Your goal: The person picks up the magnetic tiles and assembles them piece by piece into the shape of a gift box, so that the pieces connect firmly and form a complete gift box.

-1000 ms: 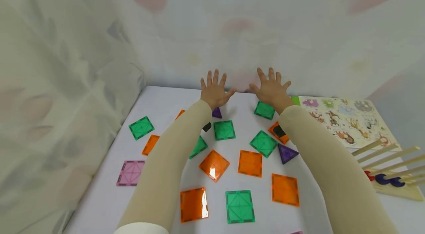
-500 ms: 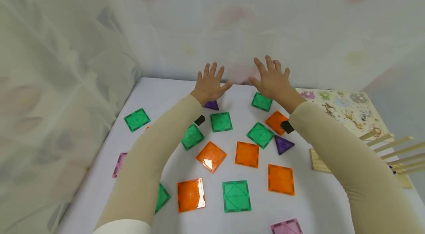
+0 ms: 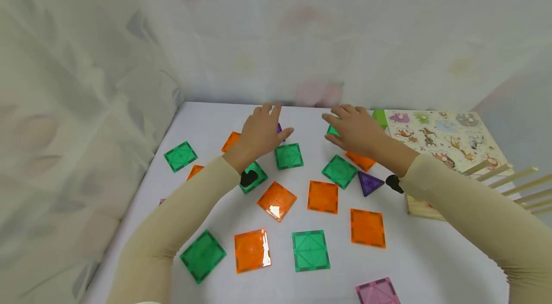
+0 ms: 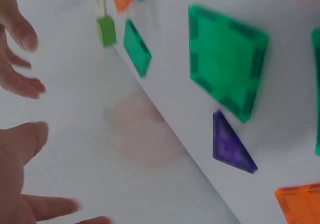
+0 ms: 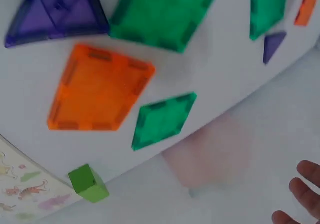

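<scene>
Both hands hover above the far part of a white table with nothing in their fingers. The left hand (image 3: 260,131), palm down with fingers apart, overlaps a purple triangle tile (image 4: 232,144) in the head view. To its right is a green square tile (image 3: 289,156). My right hand (image 3: 355,126) has relaxed, slightly bent fingers and partly covers a far green tile (image 5: 165,121) and an orange tile (image 5: 100,89). Another purple triangle (image 3: 369,182) lies beside a green square (image 3: 339,171), nearer than the right hand.
Several more flat tiles lie spread over the table, among them an orange one (image 3: 323,197), a green one (image 3: 310,250) and a pink one (image 3: 378,291). At right are an animal picture board (image 3: 444,138), a green block (image 3: 379,118) and wooden pegs (image 3: 526,184). Patterned curtains (image 3: 276,30) border the table.
Both hands have come down and back from their raised, spread pose, and their fingers have relaxed. The forearms have swung outward, with elbows wider apart. No visible tile has been picked up.
</scene>
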### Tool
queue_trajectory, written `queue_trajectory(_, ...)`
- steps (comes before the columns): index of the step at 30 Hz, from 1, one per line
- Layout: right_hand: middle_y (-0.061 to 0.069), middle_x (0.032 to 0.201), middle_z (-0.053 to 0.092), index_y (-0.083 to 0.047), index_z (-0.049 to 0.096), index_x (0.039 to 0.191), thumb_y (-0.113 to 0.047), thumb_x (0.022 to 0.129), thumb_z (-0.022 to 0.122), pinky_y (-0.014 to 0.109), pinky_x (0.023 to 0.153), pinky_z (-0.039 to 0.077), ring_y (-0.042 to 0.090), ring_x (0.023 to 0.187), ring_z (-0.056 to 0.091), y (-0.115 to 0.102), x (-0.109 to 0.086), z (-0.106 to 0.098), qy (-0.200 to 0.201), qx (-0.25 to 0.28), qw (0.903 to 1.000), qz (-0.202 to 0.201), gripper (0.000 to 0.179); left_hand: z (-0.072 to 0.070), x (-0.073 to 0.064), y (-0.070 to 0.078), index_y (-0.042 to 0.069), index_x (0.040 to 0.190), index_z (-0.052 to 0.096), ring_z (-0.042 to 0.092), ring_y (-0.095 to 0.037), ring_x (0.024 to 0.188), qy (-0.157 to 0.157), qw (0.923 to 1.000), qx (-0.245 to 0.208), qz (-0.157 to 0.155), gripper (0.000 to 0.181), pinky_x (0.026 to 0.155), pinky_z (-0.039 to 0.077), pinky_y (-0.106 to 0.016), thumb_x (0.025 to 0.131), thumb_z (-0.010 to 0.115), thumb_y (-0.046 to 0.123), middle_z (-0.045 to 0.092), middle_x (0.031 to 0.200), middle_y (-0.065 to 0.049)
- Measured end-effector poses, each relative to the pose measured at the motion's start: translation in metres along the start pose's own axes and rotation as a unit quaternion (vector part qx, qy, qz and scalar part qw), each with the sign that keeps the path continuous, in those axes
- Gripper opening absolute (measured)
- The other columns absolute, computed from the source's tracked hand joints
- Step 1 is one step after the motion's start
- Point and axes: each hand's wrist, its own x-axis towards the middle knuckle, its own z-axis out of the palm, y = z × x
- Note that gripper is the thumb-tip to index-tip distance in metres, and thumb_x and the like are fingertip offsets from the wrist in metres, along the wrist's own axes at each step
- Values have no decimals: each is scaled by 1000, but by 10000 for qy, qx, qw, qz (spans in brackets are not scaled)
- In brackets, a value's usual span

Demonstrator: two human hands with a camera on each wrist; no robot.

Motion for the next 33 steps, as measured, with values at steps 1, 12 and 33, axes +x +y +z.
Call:
queue_trajectory(1, 15, 136, 54, -10, 53, 134, -42, 95, 57, 56, 103, 41, 37, 128, 45, -5, -5, 3, 51, -70, 9997, -214, 51, 2, -12, 4, 1, 139, 44, 56, -36, 112, -91, 10000, 34, -14, 74, 89, 54, -44, 92, 52, 57, 53, 130, -21)
queue_trajectory(12, 7, 124, 62, -14, 68, 103, -44, 85, 70, 54, 99, 43, 29, 122, 49, -54, -56, 40, -17, 148, 9910, -1327, 34, 61, -118, 30, 10, 65, 61, 45, -17, 57, -875, 9956, 306, 162, 52, 46, 44, -27, 71, 73, 61, 48, 64, -3)
queue_trajectory(33, 10, 140, 53, -12, 57, 132, -49, 83, 69, 58, 99, 38, 32, 127, 47, -79, -91, 98, -688, 1392, 9845, -814, 63, 94, -138, 40, 9, 135, 55, 51, -28, 118, -1238, 9879, 180, 914, 63, 90, 54, -39, 83, 73, 41, 50, 142, -8)
